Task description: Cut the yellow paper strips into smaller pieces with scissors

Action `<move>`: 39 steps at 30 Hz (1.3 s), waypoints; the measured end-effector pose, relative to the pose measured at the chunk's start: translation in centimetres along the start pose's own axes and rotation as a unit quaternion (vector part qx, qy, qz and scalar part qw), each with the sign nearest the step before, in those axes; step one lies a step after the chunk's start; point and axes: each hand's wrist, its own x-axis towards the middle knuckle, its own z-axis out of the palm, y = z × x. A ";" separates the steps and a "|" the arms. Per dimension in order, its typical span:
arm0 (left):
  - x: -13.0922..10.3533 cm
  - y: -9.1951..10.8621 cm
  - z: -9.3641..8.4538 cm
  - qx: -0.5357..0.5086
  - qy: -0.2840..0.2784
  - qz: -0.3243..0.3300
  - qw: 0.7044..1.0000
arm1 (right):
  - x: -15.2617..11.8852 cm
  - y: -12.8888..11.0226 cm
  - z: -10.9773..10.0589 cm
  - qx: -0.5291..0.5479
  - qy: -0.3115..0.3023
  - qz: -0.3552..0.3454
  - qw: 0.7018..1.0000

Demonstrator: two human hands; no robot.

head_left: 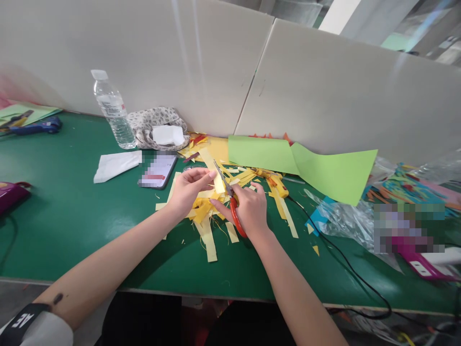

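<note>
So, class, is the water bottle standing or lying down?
Standing: the bottle has its base on the green table and its white cap uppermost.

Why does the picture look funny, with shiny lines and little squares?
In the head view, pale glare streaks cross the wall; also in the head view, blocky squares hide part of the phone, the bottle leans, perhaps from lens stretch, and a soft shadow lies on the table beside the left arm.

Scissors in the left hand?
No, the right hand holds the scissors, while the left hand pinches a pale yellow strip.
</note>
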 end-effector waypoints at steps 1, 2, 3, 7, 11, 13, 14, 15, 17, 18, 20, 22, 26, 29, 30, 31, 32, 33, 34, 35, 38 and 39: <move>0.0 0.0 0.0 0.001 -0.003 0.002 1.000 | 0.0 0.0 0.0 -0.001 -0.001 0.001 1.000; 0.0 -0.1 0.0 0.002 -0.006 0.004 1.000 | 0.0 0.0 0.0 -0.001 -0.002 0.002 1.000; 0.0 -0.1 0.0 0.001 -0.009 0.006 1.000 | 0.0 -0.1 -0.1 -0.002 -0.002 0.002 1.000; 0.0 -0.3 -0.1 0.005 -0.022 0.006 1.000 | 0.1 -0.1 -0.2 -0.003 -0.003 -0.002 1.000; 0.0 -0.3 -0.1 0.011 -0.025 0.003 1.000 | 0.0 -0.2 -0.3 -0.003 0.005 -0.006 1.000; -0.1 -0.2 -0.1 0.013 -0.026 0.000 1.000 | 0.0 -0.1 -0.3 -0.007 0.013 -0.008 1.000; -0.1 -0.2 -0.1 0.013 -0.026 -0.002 1.000 | 0.0 -0.1 -0.3 -0.008 0.017 -0.010 1.000; -0.1 -0.2 -0.1 0.011 -0.027 -0.003 1.000 | 0.0 -0.1 -0.2 -0.010 0.021 -0.011 1.000; -0.1 -0.1 0.0 0.006 -0.027 -0.006 1.000 | 0.0 -0.1 -0.2 -0.012 0.027 -0.011 1.000; -0.2 -0.1 0.0 0.002 -0.028 -0.007 1.000 | 0.0 -0.1 -0.2 -0.014 0.029 -0.010 0.999; -0.2 -0.1 0.0 -0.005 -0.032 -0.011 0.999 | -0.1 -0.1 -0.1 -0.016 0.030 -0.009 0.999; -0.2 -0.1 -0.1 -0.010 -0.038 -0.012 0.999 | -0.1 -0.1 -0.1 -0.017 0.028 -0.008 0.999; -0.2 -0.2 -0.1 -0.012 -0.036 -0.008 0.999 | 0.0 -0.2 -0.3 -0.014 0.021 -0.003 1.000; -0.3 -0.4 0.0 0.001 -0.037 -0.015 0.999 | 0.0 -0.4 -0.4 -0.007 0.005 0.002 1.000; -0.3 -0.5 0.1 0.004 -0.041 -0.019 0.999 | 0.1 -0.4 -0.5 -0.005 -0.001 0.003 1.000; -0.3 -0.6 0.1 0.005 -0.044 -0.023 0.999 | 0.1 -0.4 -0.5 -0.003 -0.005 0.005 1.000; -0.3 -0.7 0.1 0.004 -0.046 -0.025 0.999 | 0.1 -0.5 -0.5 -0.002 -0.007 0.006 1.000; -0.3 -0.8 0.1 0.003 -0.046 -0.027 0.999 | 0.1 -0.5 -0.5 -0.002 -0.007 0.005 1.000; -0.3 -0.8 0.1 0.002 -0.047 -0.027 0.999 | 0.1 -0.4 -0.5 -0.002 -0.005 0.005 1.000; -0.3 -0.9 0.1 0.001 -0.046 -0.027 0.999 | 0.1 -0.4 -0.5 -0.003 -0.003 0.004 1.000; -0.4 -0.8 0.1 0.003 -0.046 -0.029 0.999 | 0.1 -0.4 -0.4 -0.005 0.005 0.000 1.000; -0.5 -0.8 0.2 0.004 -0.048 -0.028 0.998 | 0.1 -0.4 -0.4 -0.005 0.009 0.000 1.000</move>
